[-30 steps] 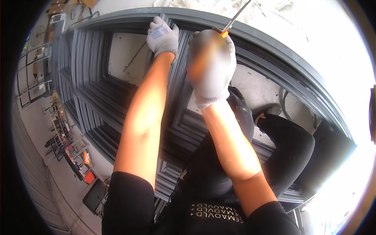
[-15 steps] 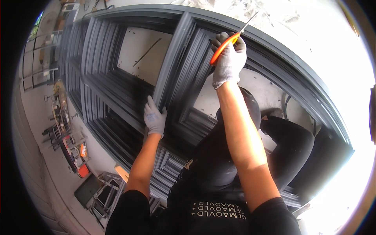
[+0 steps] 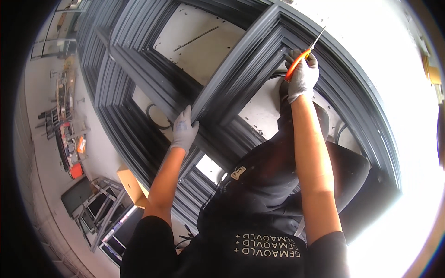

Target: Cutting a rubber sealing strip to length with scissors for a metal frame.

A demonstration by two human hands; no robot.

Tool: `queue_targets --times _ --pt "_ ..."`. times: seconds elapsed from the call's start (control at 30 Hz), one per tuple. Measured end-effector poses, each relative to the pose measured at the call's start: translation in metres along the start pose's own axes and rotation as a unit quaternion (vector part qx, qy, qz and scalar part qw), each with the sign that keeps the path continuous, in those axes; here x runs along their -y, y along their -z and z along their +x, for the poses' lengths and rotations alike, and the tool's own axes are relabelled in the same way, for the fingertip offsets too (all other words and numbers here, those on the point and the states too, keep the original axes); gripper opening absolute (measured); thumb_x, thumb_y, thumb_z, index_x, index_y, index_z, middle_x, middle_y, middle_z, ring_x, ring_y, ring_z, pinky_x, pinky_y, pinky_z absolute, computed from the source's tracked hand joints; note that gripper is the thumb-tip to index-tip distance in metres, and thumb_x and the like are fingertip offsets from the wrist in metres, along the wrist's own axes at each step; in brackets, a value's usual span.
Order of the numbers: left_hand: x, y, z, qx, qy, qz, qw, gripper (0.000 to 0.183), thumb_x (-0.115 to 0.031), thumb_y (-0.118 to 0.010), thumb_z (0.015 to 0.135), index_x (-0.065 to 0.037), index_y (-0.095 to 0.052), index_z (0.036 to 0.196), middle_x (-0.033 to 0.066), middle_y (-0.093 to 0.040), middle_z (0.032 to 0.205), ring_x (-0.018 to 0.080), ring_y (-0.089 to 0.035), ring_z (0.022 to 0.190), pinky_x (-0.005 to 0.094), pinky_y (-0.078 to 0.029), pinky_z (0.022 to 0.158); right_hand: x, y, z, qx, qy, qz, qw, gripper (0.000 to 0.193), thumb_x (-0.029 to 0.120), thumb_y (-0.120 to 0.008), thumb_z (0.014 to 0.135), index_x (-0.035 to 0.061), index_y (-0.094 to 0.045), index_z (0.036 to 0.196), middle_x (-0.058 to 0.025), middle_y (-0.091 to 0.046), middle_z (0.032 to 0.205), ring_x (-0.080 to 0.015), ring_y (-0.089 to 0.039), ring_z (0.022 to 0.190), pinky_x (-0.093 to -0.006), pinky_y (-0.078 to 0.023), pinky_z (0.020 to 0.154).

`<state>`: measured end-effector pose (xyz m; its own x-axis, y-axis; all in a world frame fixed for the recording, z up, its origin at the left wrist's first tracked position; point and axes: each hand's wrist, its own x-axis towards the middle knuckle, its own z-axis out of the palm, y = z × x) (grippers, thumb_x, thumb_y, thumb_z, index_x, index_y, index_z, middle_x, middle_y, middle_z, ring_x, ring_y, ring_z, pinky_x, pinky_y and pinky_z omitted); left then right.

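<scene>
Dark grey window frames (image 3: 236, 60) lie stacked beneath my hands, with crossbars dividing their openings. My gloved left hand (image 3: 185, 131) rests on the crossing of two bars, fingers stretched out and thumb apart. Further up and to the right, my gloved right hand (image 3: 304, 72) is closed around orange-handled scissors (image 3: 298, 66). The thin metal blades point up and to the right, above the frame's far side, and look closed. Part of the handles is hidden in the palm.
My bent legs (image 3: 278, 162) are among the frames. An open cardboard box (image 3: 132, 185) stands at the lower left beside metal frame pieces (image 3: 104, 208). Tools and an orange-red item (image 3: 76, 170) lie on the floor at left. Bright light washes out the right side.
The view has shifted, so the frames appear turned and displaced. My right hand with the scissors appears further right and slightly lower. My left hand still rests on the bar crossing.
</scene>
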<state>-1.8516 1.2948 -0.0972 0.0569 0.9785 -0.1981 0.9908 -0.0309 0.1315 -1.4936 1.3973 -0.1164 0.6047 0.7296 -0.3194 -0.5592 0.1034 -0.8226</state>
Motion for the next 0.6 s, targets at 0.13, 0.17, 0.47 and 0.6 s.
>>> queue_targets --times 0.13,0.17,0.47,0.6 --pt "0.018 0.021 -0.003 0.05 -0.04 0.082 0.995 0.059 -0.022 -0.069 0.074 -0.004 -0.051 0.127 0.0179 -0.06 0.113 0.0303 -0.054 0.109 0.0447 -0.032 0.102 0.002 -0.003 -0.022 0.044 -0.035 -0.017 0.998 0.034 0.01 -0.067 0.085 -0.0039 -0.05 0.112 -0.0109 -0.064 0.088 -0.0184 -0.065 0.072 -0.0277 -0.053 0.064" --pt "0.025 0.024 -0.005 0.062 -0.046 0.064 0.995 0.056 -0.024 -0.069 0.074 -0.005 -0.053 0.124 0.0177 -0.059 0.116 0.0278 -0.053 0.113 0.0453 -0.027 0.105 0.004 -0.003 -0.027 0.053 -0.05 -0.027 0.997 0.035 0.01 -0.066 0.085 -0.0039 -0.05 0.113 -0.0105 -0.063 0.087 -0.0181 -0.064 0.071 -0.0278 -0.053 0.064" --pt "0.036 0.033 0.007 0.105 0.064 -0.155 0.98 0.042 -0.034 -0.055 0.089 -0.001 -0.06 0.114 0.0176 -0.063 0.112 0.0327 -0.057 0.107 0.0379 -0.044 0.093 0.001 -0.003 -0.035 0.082 -0.08 -0.098 0.989 0.038 0.007 -0.067 0.084 -0.0047 -0.05 0.116 -0.0113 -0.063 0.09 -0.0178 -0.064 0.072 -0.0276 -0.054 0.063" --pt "0.04 0.01 0.007 0.081 0.032 -0.069 0.994 0.047 -0.04 -0.047 0.092 0.0 -0.058 0.115 0.0201 -0.059 0.118 0.0331 -0.049 0.117 0.0388 -0.037 0.1 -0.001 -0.003 -0.04 0.092 -0.054 -0.113 0.988 0.033 0.006 -0.064 0.086 -0.0048 -0.05 0.114 -0.0152 -0.064 0.094 -0.0227 -0.067 0.08 -0.0312 -0.056 0.074"
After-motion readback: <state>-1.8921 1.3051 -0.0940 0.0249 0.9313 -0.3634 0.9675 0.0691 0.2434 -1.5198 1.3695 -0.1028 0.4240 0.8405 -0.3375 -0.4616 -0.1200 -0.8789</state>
